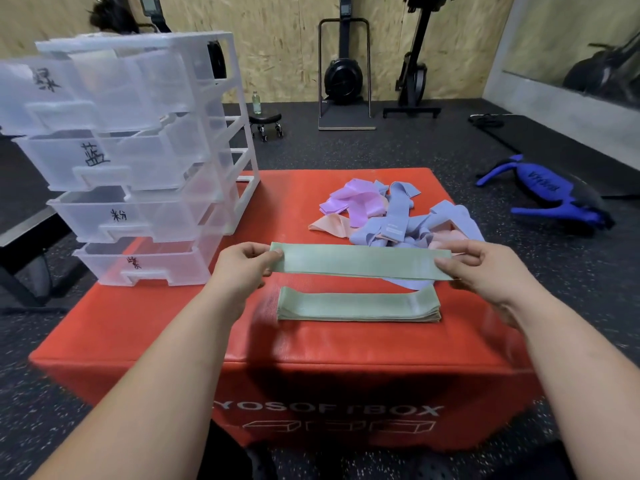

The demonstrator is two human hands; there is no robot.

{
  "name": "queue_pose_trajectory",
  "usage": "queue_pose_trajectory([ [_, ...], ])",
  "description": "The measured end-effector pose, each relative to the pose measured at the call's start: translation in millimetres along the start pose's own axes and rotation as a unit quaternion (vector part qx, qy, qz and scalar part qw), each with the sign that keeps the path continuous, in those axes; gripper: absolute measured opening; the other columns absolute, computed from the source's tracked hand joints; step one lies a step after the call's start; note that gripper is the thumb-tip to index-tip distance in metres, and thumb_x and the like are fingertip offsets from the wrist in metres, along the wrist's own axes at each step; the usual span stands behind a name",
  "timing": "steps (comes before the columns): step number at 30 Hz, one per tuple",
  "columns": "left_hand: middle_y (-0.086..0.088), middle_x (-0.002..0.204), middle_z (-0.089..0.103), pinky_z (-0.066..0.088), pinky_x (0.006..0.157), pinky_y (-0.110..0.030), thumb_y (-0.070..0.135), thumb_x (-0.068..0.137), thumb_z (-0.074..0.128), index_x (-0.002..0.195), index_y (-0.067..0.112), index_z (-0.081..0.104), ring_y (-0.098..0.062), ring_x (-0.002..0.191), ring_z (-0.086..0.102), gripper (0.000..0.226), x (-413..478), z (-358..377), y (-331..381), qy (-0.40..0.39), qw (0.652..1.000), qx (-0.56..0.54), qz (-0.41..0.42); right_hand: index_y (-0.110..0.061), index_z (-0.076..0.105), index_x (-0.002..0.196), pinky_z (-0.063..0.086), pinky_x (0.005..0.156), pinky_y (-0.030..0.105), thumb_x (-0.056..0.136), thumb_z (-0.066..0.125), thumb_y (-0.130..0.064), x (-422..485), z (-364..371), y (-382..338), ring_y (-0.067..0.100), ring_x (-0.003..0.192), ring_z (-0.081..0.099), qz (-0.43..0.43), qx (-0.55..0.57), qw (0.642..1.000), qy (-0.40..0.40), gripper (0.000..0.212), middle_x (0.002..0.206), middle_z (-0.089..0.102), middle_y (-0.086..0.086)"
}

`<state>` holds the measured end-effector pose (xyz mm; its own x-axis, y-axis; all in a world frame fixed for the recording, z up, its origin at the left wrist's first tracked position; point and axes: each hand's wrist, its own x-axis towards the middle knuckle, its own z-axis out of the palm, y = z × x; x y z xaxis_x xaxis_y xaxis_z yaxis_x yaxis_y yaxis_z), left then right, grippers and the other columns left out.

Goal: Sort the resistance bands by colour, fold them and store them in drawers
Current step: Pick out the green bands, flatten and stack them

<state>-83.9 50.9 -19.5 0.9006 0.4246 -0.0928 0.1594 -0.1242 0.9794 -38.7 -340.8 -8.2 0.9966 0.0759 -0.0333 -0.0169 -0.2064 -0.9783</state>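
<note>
A green resistance band [360, 262] is stretched flat between my hands above the red soft box [173, 323]. My left hand [242, 268] pinches its left end and my right hand [485, 268] pinches its right end. Just below it, a stack of flat green bands [358, 304] lies on the box. Behind, a loose pile holds blue bands [398, 220], purple bands [356, 202] and pink bands [329, 225]. A clear plastic drawer unit [138, 161] stands on the box's left side, with its labelled drawers pulled partly out.
A blue weight bag [547, 195] lies on the dark rubber floor to the right. A small wheeled stool [265, 121] with a bottle on it and exercise machines [344, 74] stand by the back wall. A dark bench [20, 244] sits at the left.
</note>
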Motion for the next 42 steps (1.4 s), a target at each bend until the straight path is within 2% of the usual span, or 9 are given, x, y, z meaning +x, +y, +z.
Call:
queue_pose_trajectory([
  [6, 0.0, 0.072, 0.069, 0.043, 0.052, -0.017, 0.015, 0.088, 0.085, 0.096, 0.012, 0.075, -0.005, 0.053, 0.056, 0.014, -7.2, -2.0, -4.1, -0.03, 0.994, 0.102, 0.012, -0.011, 0.074, 0.103, 0.053, 0.071, 0.038, 0.084, 0.085, -0.008, -0.7, 2.1, 9.2, 0.019, 0.063, 0.061, -0.01, -0.093, 0.995, 0.026, 0.022, 0.071, 0.071, 0.008],
  [9, 0.002, 0.082, 0.077, 0.054, 0.067, -0.031, 0.028, 0.084, 0.085, 0.097, 0.026, 0.073, -0.013, 0.074, 0.07, 0.018, -5.3, -2.6, -11.1, -0.012, 0.973, 0.222, 0.062, -0.018, 0.075, 0.1, 0.055, 0.073, 0.041, 0.08, 0.089, -0.012, 1.7, 5.7, 12.8, 0.022, 0.061, 0.061, -0.025, -0.167, 0.985, 0.027, 0.025, 0.07, 0.069, 0.003],
  [14, 0.009, 0.083, 0.074, 0.049, 0.065, -0.031, 0.031, 0.082, 0.081, 0.098, 0.032, 0.069, -0.012, 0.08, 0.067, 0.02, -8.3, 3.3, -9.6, -0.039, 0.93, 0.352, 0.095, -0.023, 0.076, 0.098, 0.044, 0.077, 0.031, 0.078, 0.089, -0.019, 6.1, 15.3, 10.8, 0.013, 0.094, 0.061, -0.069, -0.297, 0.952, 0.035, 0.025, 0.076, 0.071, -0.003],
  [18, 0.011, 0.08, 0.07, 0.044, 0.062, -0.029, 0.029, 0.086, 0.076, 0.095, 0.032, 0.069, -0.006, 0.077, 0.063, 0.012, -6.4, 8.2, -10.8, -0.033, 0.909, 0.397, 0.121, -0.023, 0.076, 0.096, 0.051, 0.089, 0.034, 0.076, 0.089, -0.019, 8.6, 16.8, 14.2, 0.013, 0.099, 0.061, -0.072, -0.333, 0.939, 0.045, 0.024, 0.074, 0.072, -0.005],
  [23, 0.011, 0.076, 0.068, 0.055, 0.07, -0.035, 0.026, 0.086, 0.073, 0.092, 0.033, 0.067, -0.016, 0.08, 0.065, 0.011, -5.0, 11.4, -14.7, -0.047, 0.881, 0.448, 0.145, -0.024, 0.076, 0.093, 0.041, 0.064, 0.024, 0.075, 0.09, -0.019, 10.9, 18.4, 21.0, 0.006, 0.07, 0.062, -0.068, -0.358, 0.931, 0.023, 0.024, 0.076, 0.072, -0.005],
  [27, 0.009, 0.083, 0.067, 0.057, 0.074, -0.038, 0.027, 0.083, 0.072, 0.095, 0.032, 0.07, -0.021, 0.087, 0.065, 0.013, -3.7, 10.9, -18.1, -0.057, 0.867, 0.471, 0.151, -0.029, 0.077, 0.096, 0.04, 0.065, 0.024, 0.074, 0.089, -0.025, 10.7, 20.8, 28.0, 0.011, 0.078, 0.063, -0.077, -0.42, 0.904, 0.019, 0.025, 0.083, 0.07, -0.007],
  [36, 0.006, 0.133, 0.056, 0.047, 0.106, -0.042, 0.049, 0.082, 0.082, 0.137, 0.034, 0.061, -0.021, 0.126, 0.054, 0.061, 0.1, 10.3, -25.0, -0.172, 0.83, 0.477, 0.232, -0.042, 0.07, 0.116, 0.045, 0.1, 0.038, 0.073, 0.086, -0.054, 8.6, 19.7, 30.0, 0.015, 0.115, 0.052, -0.145, -0.476, 0.863, -0.088, 0.048, 0.118, 0.064, -0.016],
  [39, 0.008, 0.142, 0.055, 0.047, 0.107, -0.043, 0.051, 0.073, 0.089, 0.147, 0.037, 0.053, -0.019, 0.131, 0.051, 0.084, -2.3, 15.0, -26.3, -0.228, 0.793, 0.514, 0.235, -0.044, 0.064, 0.128, 0.045, 0.104, 0.039, 0.063, 0.085, -0.062, 8.4, 21.8, 31.0, 0.015, 0.123, 0.051, -0.128, -0.521, 0.831, -0.146, 0.07, 0.126, 0.064, -0.017],
  [42, 0.01, 0.136, 0.061, 0.05, 0.101, -0.041, 0.046, 0.075, 0.089, 0.145, 0.039, 0.053, -0.019, 0.125, 0.057, 0.08, -1.1, 18.7, -28.7, -0.228, 0.781, 0.531, 0.234, -0.044, 0.063, 0.132, 0.049, 0.098, 0.037, 0.069, 0.089, -0.052, 9.0, 20.9, 32.9, 0.016, 0.12, 0.056, -0.112, -0.534, 0.826, -0.142, 0.068, 0.125, 0.065, -0.011],
])
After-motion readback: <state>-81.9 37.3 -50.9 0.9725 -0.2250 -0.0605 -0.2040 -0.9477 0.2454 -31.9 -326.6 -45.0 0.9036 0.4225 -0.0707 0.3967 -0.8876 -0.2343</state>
